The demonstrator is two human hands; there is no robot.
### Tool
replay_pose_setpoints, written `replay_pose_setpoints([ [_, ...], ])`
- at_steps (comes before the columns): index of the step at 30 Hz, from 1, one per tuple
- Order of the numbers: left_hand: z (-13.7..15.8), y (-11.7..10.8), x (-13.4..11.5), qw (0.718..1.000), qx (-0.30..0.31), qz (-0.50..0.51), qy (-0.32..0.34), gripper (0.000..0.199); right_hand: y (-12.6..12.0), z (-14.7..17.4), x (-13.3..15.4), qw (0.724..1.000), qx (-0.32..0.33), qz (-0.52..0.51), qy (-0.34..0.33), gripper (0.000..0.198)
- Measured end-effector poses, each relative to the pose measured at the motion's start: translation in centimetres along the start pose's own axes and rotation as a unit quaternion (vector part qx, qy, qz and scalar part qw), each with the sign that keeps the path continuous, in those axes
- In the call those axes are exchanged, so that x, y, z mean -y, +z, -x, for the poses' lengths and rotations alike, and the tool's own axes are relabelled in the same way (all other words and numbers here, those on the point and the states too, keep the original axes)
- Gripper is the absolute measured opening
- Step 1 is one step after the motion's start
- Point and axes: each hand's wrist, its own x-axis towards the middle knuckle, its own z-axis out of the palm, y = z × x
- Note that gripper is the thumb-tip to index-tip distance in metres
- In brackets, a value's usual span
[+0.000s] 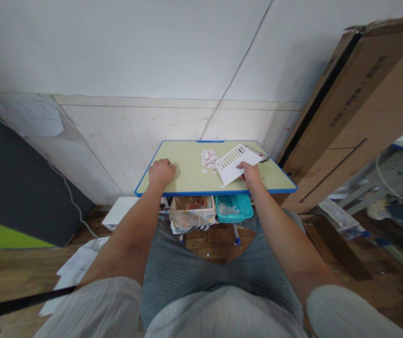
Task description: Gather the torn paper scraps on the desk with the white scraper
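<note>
My right hand [250,173] pinches the near right part of a white card [231,174] between thumb and fingers. A row of narrow cut-out slots runs along the card's far left side, and the card is tilted over the table. Left of it, a small heap of white and pinkish paper pieces [209,158] lies on the pale yellow tabletop [187,176]. My left hand [162,172] rests palm down near the table's left edge, its fingers loosely bent and nothing visible in them.
Beneath the table hang a turquoise basket [235,217] with whitish scraps and a lined basket [192,220]. Tall cardboard boxes [356,103] lean at the right. A wall [124,145] with a hanging cable [238,68] stands behind. A pixelated patch covers something at the table's far right.
</note>
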Motion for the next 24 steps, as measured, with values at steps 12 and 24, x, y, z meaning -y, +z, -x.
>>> replay_pose_setpoints([
  [12,0.11,-0.16,-0.09,1.000,0.002,-0.011,0.001,0.049,-0.08,0.40,0.13,0.999,0.040,-0.007,0.003,0.016],
  [24,0.04,-0.06,-0.07,1.000,-0.001,-0.013,0.002,0.048,-0.24,0.18,-0.07,0.998,0.054,-0.019,0.013,0.021],
])
